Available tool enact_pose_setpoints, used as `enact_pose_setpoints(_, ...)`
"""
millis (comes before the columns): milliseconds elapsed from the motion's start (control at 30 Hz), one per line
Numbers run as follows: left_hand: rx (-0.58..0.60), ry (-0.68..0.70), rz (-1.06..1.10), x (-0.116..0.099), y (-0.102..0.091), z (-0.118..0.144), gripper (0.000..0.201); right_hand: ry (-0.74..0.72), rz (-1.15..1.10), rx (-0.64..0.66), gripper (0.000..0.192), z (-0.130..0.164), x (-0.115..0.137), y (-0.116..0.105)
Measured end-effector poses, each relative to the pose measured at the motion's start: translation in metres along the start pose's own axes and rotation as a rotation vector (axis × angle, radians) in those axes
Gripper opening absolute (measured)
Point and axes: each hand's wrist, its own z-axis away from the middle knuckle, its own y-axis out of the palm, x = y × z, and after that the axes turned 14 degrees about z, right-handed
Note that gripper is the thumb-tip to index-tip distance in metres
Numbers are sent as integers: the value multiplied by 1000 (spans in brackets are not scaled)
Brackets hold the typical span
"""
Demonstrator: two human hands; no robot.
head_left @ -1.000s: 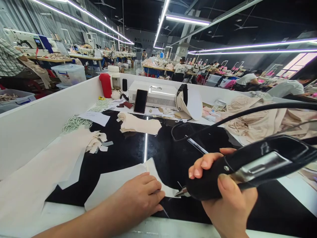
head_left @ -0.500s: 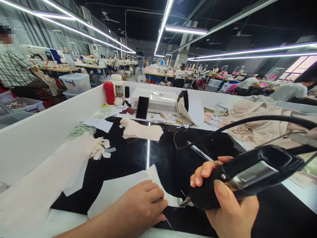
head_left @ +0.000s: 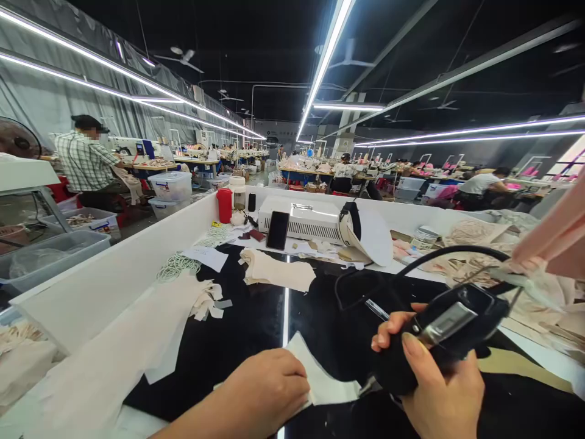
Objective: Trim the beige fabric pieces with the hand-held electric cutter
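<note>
My right hand grips a black corded hand tool with a metal tip pointing down-left at the edge of a white fabric piece. My left hand lies flat on that piece, fingers curled, pinning it to the glossy black tabletop. The tool's black cable loops up and off to the right. A folded beige fabric piece lies further back near the table's middle.
A long white fabric strip and scraps lie at left beside a white side wall. At the back stand a white machine box, a phone, a red bottle. Beige fabric piles at right. Other workers sit beyond.
The view has tilted up and back, so hands and table sit lower in frame. The tool looks further away; the white piece shows more to the right of my left hand.
</note>
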Motion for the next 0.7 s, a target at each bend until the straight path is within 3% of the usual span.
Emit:
enact_pose_setpoints(333,-19,21,-68,10,10,5,6,-54,59,10,46,-20,-18,12)
enact_pose_setpoints(700,-31,49,-207,17,23,7,11,-43,59,7,43,-27,-15,24)
